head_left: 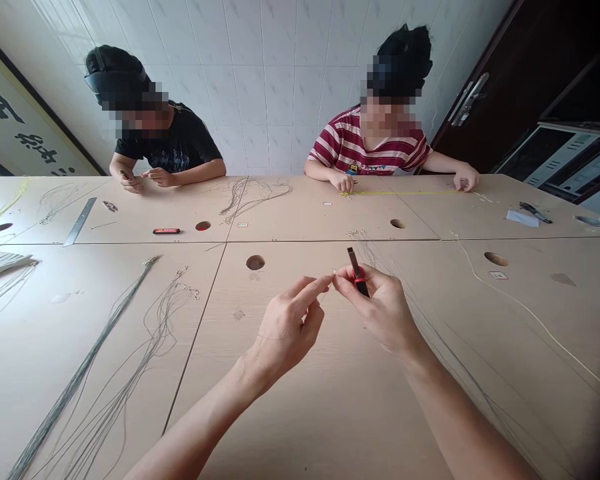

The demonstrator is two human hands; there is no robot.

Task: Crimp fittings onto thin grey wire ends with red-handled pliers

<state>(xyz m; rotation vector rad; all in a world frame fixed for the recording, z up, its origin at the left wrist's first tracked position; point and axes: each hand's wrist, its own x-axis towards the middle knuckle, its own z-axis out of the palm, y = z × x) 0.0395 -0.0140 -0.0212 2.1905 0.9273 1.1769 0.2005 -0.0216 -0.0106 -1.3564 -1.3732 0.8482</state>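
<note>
My left hand (293, 320) is raised over the table, thumb and forefinger pinched on a tiny metal piece at the end of a thin wire. My right hand (377, 300) meets it fingertip to fingertip and grips a small black tool with a red band (357, 270), its tip pointing up and away. Fine grey wires (445, 347) run from under my right hand toward the near right edge. The piece between the fingertips is too small to name.
A bundle of grey wires (95, 360) and loose loops (165, 313) lie at left on the pale wooden table (305, 413) with round holes (255, 262). Two people sit opposite, one holding a yellow cord (405, 193). A metal ruler (80, 221), a red-black tool (166, 231) and pliers (535, 212) lie further back.
</note>
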